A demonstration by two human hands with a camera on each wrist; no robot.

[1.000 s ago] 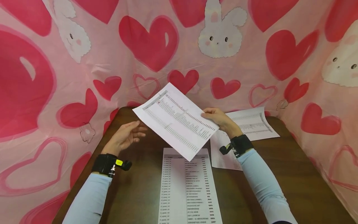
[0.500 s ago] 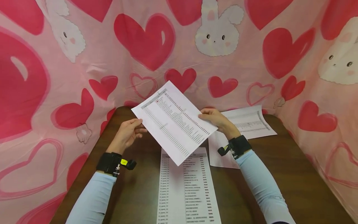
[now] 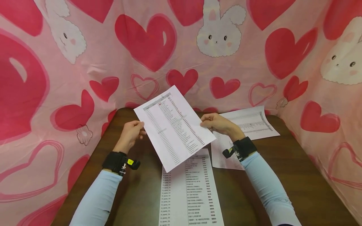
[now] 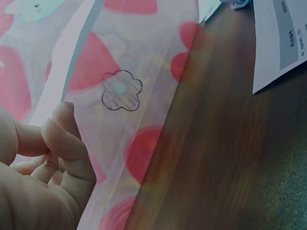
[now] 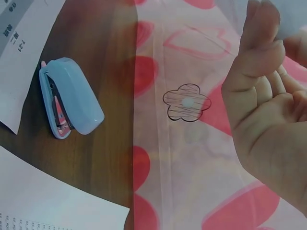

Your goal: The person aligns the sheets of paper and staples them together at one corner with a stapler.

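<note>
A printed paper sheet (image 3: pixel 175 135) is held up tilted above the table, with a grey header band along its upper edge. My left hand (image 3: pixel 129 135) pinches its left edge between thumb and fingers. At the opposite edge, my right hand (image 3: pixel 222 125) pinches it too. In the left wrist view the sheet (image 4: pixel 72 52) shows nearly edge-on, rising from the fingertips. Another printed sheet (image 3: pixel 190 194) lies flat below, its top partly covered by the raised one in the head view.
More printed paper (image 3: pixel 250 122) lies at the table's back right, partly behind my right arm. A light blue stapler (image 5: pixel 76 98) rests on the wooden table (image 3: pixel 299 175), seen in the right wrist view. Pink heart-patterned cloth (image 3: pixel 158 40) rises behind and along both sides.
My left hand has come up to the sheet and taken its left edge. The sheet has turned clockwise, its lower corner swinging left. My right hand keeps its hold.
</note>
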